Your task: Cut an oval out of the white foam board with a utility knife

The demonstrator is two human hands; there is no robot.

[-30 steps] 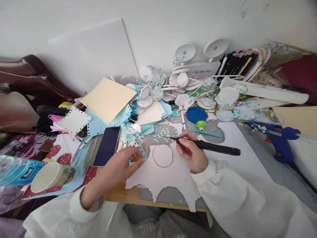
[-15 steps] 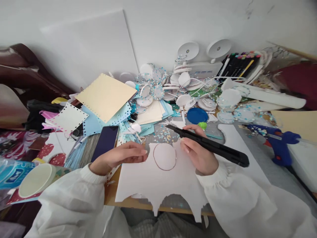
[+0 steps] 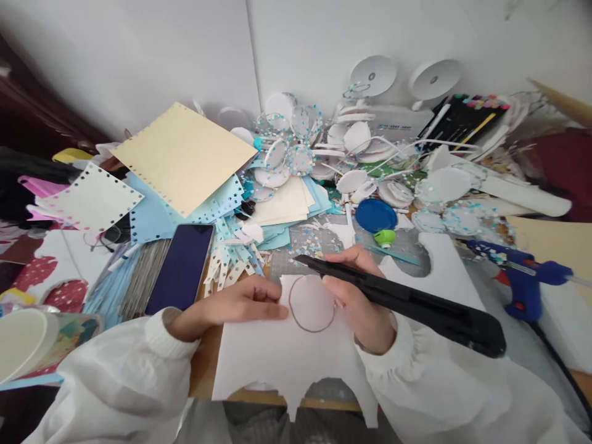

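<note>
A white sheet (image 3: pixel 277 361) with scalloped cut-outs lies at the table's near edge. A pencilled circle (image 3: pixel 311 303) is drawn on it. My left hand (image 3: pixel 240 303) lies flat on the sheet, fingertips just left of the circle. My right hand (image 3: pixel 358 296) grips a long black utility knife (image 3: pixel 407 299); its tip points left, just above the circle's top edge. Both arms wear white sleeves.
A dark phone (image 3: pixel 181 267) lies left of the sheet. Punched blue and cream papers (image 3: pixel 185 157) pile up behind it. White discs, a blue lid (image 3: pixel 374 214), a green punch (image 3: pixel 385 237) and marker pens (image 3: pixel 460 120) crowd the back. A blue glue gun (image 3: pixel 522 274) sits right, a paper cup (image 3: pixel 23 339) left.
My left hand let go of a small punched strip and settled flat beside the circle. The knife swung nearer the circle's top. The view tilted down and closer.
</note>
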